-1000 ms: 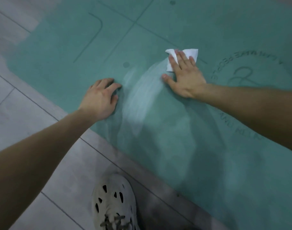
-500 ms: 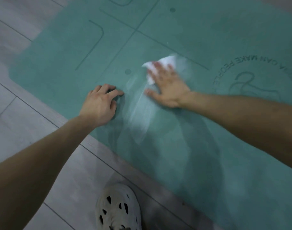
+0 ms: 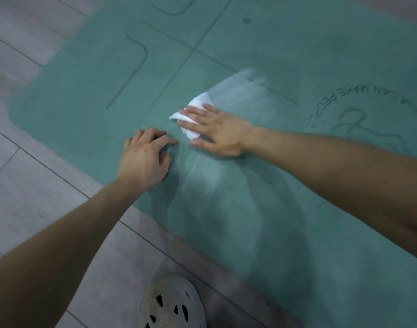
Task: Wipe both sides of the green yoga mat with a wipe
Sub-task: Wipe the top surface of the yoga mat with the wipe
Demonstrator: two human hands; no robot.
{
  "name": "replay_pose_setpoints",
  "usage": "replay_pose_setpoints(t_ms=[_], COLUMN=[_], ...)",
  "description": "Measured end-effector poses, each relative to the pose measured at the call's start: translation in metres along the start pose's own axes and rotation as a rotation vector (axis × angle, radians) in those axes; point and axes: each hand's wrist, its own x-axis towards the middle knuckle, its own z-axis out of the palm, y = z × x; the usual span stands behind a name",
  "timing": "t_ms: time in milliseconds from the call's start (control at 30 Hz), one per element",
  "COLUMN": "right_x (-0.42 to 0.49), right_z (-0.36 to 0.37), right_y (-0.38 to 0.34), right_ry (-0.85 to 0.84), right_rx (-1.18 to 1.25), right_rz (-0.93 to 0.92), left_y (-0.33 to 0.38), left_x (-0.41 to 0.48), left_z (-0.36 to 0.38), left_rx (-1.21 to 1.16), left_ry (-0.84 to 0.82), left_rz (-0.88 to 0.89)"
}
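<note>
Head view: green mat [image 3: 84, 91] lies flat on the floor [image 3: 37, 185], printed side up.
Right hand [image 3: 220, 132]: fingers straight, slightly spread, pressing the wipe [image 3: 193, 110] flat.
Left hand [image 3: 143, 159]: arched fingertips brace the mat, holding nothing.
Advice: overlapping strokes, even pressure, toward the dry end.

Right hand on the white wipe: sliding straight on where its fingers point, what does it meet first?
Probably only bare green yoga mat; the right hand with the white wipe would pass just beyond the left hand, though its thumb might brush it.
</note>
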Motion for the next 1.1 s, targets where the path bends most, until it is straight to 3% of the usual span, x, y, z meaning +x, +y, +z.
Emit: replay_pose_setpoints(t_ms=[33, 67, 133, 167, 200, 267, 367, 433, 467, 567, 633, 700, 800, 867, 900, 967, 1033, 1100], right_x=[0.001, 0.000, -0.016, -0.028, -0.038, -0.051, -0.088, -0.113, -0.120, -0.139, -0.141, -0.128, -0.129, -0.135, -0.135, -0.141, -0.149, -0.141], right_z=[-0.007, -0.012, -0.021, -0.019, -0.012, 0.006, 0.034, 0.031, 0.025, -0.001, -0.001, 0.014, 0.044, 0.045, 0.043, 0.036, 0.025, 0.026], right_y=[0.017, 0.039, 0.076, 0.082, 0.073, 0.022, -0.063, -0.058, -0.037, 0.042, 0.055, 0.005, -0.093, -0.091, -0.069, -0.013, 0.028, 0.007], right_ry=[0.017, 0.046, 0.104, 0.118, 0.128, 0.141, 0.024, -0.034, -0.012, 0.059, 0.044, 0.077, 0.037, 0.014, 0.057, 0.181, 0.185, 0.147], right_rx=[-0.021, -0.018, 0.025, 0.065, 0.097, 0.076, 0.057, 0.004, 0.013, 0.062, 0.095, 0.117, 0.106, 0.021, 0.026, 0.063, 0.102, 0.117], right_rz=[0.037, 0.193, 0.680, 0.848, 0.887, 0.648, -0.022, -0.256, -0.174, 0.550, 0.762, 0.608, -0.001, -0.177, -0.085, 0.327, 0.718, 0.811], left_y=[0.000, 0.000, 0.000, 0.000, 0.000, 0.001, 0.007, 0.011, 0.013, 0.022, 0.030, 0.038, 0.052, 0.058, 0.060, 0.063, 0.065, 0.066], left_x=[0.001, 0.001, 0.000, -0.001, -0.003, -0.006, -0.008, -0.006, -0.006, -0.010, -0.020, -0.032, -0.047, -0.050, -0.051, -0.053, -0.054, -0.054], left_z=[0.000, -0.001, -0.004, -0.004, -0.005, -0.005, -0.008, -0.011, -0.013, -0.021, -0.025, -0.026, -0.023, -0.023, -0.024, -0.025, -0.027, -0.028], left_rx=[0.002, 0.002, 0.009, 0.018, 0.030, 0.050, 0.058, 0.077, 0.089, 0.119, 0.139, 0.153, 0.171, 0.205, 0.215, 0.224, 0.232, 0.243], left_ry=[0.004, -0.001, -0.023, -0.036, -0.048, -0.063, -0.072, -0.117, -0.156, -0.279, -0.295, -0.275, -0.303, -0.352, -0.378, -0.412, -0.419, -0.413], left_rz=[0.001, 0.004, 0.007, 0.012, 0.014, 0.006, -0.007, -0.013, -0.018, -0.037, -0.023, 0.004, 0.026, 0.034, 0.034, 0.039, 0.043, 0.039])
